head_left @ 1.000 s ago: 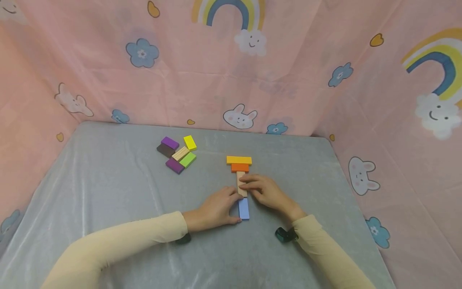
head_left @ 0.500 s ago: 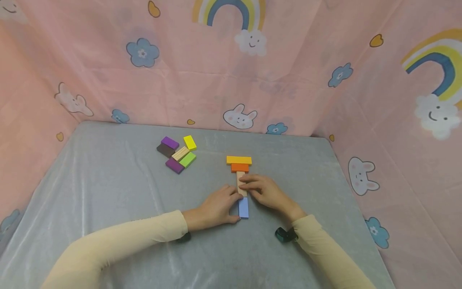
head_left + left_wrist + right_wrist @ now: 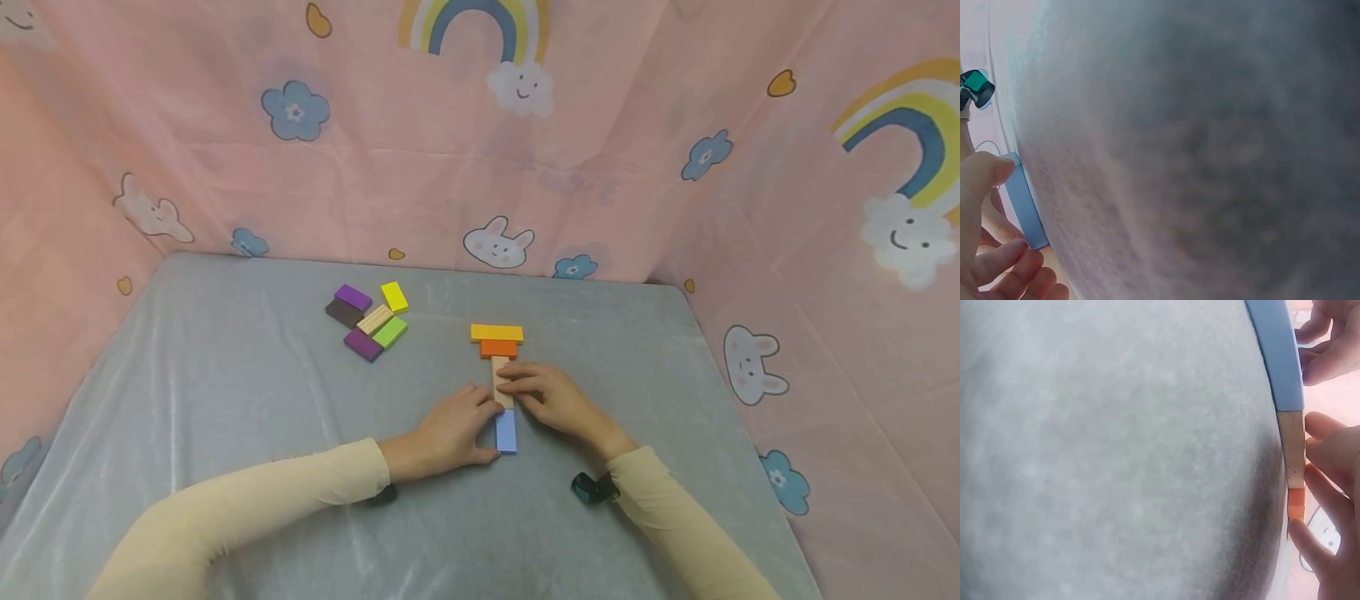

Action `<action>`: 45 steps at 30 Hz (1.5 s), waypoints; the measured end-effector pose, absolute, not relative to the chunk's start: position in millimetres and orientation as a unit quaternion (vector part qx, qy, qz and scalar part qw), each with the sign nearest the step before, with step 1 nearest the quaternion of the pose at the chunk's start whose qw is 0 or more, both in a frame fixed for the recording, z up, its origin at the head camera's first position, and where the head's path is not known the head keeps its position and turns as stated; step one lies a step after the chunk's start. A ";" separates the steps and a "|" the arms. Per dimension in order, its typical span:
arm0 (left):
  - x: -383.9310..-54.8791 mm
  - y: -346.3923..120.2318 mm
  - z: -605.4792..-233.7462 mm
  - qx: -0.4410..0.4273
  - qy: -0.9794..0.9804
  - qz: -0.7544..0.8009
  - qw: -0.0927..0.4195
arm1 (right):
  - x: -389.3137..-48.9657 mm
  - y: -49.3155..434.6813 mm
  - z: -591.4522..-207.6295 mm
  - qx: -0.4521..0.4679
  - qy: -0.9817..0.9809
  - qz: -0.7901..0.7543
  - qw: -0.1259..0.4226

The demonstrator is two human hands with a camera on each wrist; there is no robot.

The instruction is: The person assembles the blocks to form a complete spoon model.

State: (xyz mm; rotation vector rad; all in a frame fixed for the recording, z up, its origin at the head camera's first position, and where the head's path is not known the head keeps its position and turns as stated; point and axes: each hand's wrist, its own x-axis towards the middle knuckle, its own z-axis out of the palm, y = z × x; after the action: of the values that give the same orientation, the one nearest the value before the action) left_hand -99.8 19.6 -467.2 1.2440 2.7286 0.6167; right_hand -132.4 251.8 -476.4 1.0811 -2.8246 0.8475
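Note:
On the grey cloth table (image 3: 225, 375) lies a line of flat blocks: a yellow-orange block (image 3: 497, 332) crosswise at the far end, then an orange block (image 3: 498, 348), a plain wooden block (image 3: 500, 372) and a blue block (image 3: 507, 433) nearest me. My left hand (image 3: 491, 429) holds the blue block (image 3: 1025, 209) from its left, thumb at the near end and fingers at the far end. My right hand (image 3: 517, 390) curls its fingers over the wooden block (image 3: 1292, 450) from the right. In the right wrist view its fingers (image 3: 1335, 462) lie along the wooden and orange blocks (image 3: 1296, 505).
A cluster of several loose blocks (image 3: 367, 319), purple, brown, yellow, wooden and green, lies at the back left of the line. Pink patterned curtains (image 3: 600, 167) wall in the table on three sides. A small dark camera (image 3: 588, 487) sits at my right wrist.

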 end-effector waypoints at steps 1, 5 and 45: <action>-99.6 19.4 -466.6 0.405 0.890 0.204 0.042 | -132.1 251.6 -475.9 0.346 -0.899 0.269 0.002; -99.7 19.6 -466.2 0.400 0.891 0.210 0.049 | -131.4 251.1 -474.5 0.341 -0.900 0.270 -0.003; -244.8 -101.5 -442.9 0.164 0.921 0.352 -0.001 | -129.7 250.7 -473.9 0.315 -0.909 0.271 -0.026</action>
State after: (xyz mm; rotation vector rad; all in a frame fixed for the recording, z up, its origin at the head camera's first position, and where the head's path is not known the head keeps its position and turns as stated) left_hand -244.8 -101.5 -442.9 0.5151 2.8963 1.1070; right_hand -129.7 250.7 -473.9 1.0067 -2.9040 0.8640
